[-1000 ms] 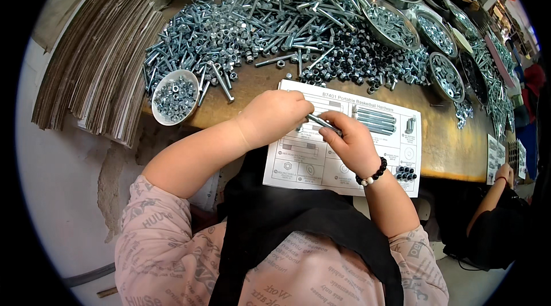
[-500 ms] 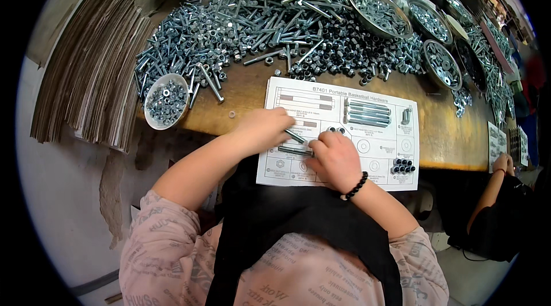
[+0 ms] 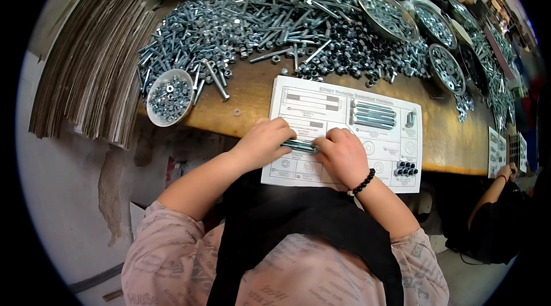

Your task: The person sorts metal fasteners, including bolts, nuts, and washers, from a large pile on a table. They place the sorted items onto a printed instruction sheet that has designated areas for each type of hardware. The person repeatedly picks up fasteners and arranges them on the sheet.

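A white printed sheet (image 3: 321,105) with part outlines lies at the near edge of a wooden table (image 3: 252,99). My left hand (image 3: 261,142) and my right hand (image 3: 341,154) meet over its lower left part, both holding a small bunch of long silver bolts (image 3: 299,146) flat on the sheet. Another group of long bolts (image 3: 373,115) lies on the sheet's upper right. A cluster of small black nuts (image 3: 405,168) sits at its lower right corner, with a short bolt (image 3: 410,118) near the right edge.
A big heap of silver bolts and nuts (image 3: 275,19) covers the table's far side. A white bowl of nuts (image 3: 169,96) stands at left. Metal bowls of hardware (image 3: 387,16) line the right. Stacked cardboard (image 3: 97,70) leans at left. Another person's hand (image 3: 508,171) works at right.
Both hands moved down the sheet from its upper middle to its lower left, carrying the bolts. The view shifted slightly as my head moved.
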### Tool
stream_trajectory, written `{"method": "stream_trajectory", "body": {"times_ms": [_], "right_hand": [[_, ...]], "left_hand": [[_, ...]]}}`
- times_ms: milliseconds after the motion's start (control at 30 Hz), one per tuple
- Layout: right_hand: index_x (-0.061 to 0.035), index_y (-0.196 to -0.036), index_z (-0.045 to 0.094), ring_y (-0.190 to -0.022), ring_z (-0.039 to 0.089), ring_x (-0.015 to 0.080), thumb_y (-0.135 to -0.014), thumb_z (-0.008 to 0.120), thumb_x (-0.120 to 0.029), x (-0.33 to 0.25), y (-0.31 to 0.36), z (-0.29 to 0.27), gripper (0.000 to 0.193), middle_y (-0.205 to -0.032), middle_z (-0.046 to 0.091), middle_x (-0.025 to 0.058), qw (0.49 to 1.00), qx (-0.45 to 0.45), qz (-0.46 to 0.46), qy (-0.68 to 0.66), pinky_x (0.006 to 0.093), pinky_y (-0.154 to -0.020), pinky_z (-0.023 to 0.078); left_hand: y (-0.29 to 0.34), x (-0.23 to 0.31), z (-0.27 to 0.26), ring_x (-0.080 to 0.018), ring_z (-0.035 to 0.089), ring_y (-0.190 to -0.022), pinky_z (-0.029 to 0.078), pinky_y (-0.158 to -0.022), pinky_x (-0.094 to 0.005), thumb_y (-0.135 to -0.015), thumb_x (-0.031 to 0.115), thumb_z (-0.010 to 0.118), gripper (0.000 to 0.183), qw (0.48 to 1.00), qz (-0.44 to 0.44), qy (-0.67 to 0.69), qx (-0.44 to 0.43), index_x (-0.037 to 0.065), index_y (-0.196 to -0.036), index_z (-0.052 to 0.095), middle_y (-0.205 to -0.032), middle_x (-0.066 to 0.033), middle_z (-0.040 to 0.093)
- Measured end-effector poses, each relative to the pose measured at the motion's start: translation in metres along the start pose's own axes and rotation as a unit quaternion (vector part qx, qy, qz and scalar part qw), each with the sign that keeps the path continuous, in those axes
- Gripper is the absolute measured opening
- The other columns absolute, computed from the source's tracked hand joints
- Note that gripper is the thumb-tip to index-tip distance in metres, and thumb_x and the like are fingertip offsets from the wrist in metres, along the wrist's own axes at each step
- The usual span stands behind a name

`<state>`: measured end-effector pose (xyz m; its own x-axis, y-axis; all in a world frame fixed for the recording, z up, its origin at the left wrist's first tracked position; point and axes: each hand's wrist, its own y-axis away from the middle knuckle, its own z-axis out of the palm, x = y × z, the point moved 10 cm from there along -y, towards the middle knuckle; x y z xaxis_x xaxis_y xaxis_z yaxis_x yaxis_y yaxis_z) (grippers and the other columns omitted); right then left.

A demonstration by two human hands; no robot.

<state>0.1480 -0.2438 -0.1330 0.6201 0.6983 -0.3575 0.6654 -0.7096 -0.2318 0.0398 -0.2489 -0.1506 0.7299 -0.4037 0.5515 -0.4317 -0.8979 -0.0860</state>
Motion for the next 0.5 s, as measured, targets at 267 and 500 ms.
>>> {"method": "stream_trajectory", "body": {"times_ms": [267, 500], "right_hand": [[-0.0114, -0.087, 0.063, -0.075, 0.053, 0.0254, -0.063, 0.070, -0.014, 0.001, -0.002, -0.012, 0.025, -0.076, 0.053, 0.0067, 0.999, 0.000, 0.006, -0.034, 0.0353, -0.064, 0.044], [-0.0055, -0.088, 0.063, -0.073, 0.055, 0.0260, -0.066, 0.071, -0.011, 0.021, 0.006, -0.036, 0.024, -0.079, 0.056, 0.0086, 0.994, 0.034, 0.053, -0.091, 0.0337, -0.064, 0.045]], "left_hand": [[0.013, -0.004, -0.032, -0.0256, 0.053, -0.092, 0.040, -0.079, -0.0371, -0.069, 0.021, 0.069, 0.033, 0.996, 0.010, -0.015, 0.084, 0.008, -0.098, 0.060, -0.091, -0.0075, 0.057], [0.072, -0.106, -0.168, -0.0293, 0.057, -0.078, 0.045, -0.069, -0.0381, -0.069, 0.012, 0.065, 0.011, 0.926, -0.173, -0.231, 0.244, 0.004, -0.077, 0.063, -0.080, -0.0105, 0.059]]}}
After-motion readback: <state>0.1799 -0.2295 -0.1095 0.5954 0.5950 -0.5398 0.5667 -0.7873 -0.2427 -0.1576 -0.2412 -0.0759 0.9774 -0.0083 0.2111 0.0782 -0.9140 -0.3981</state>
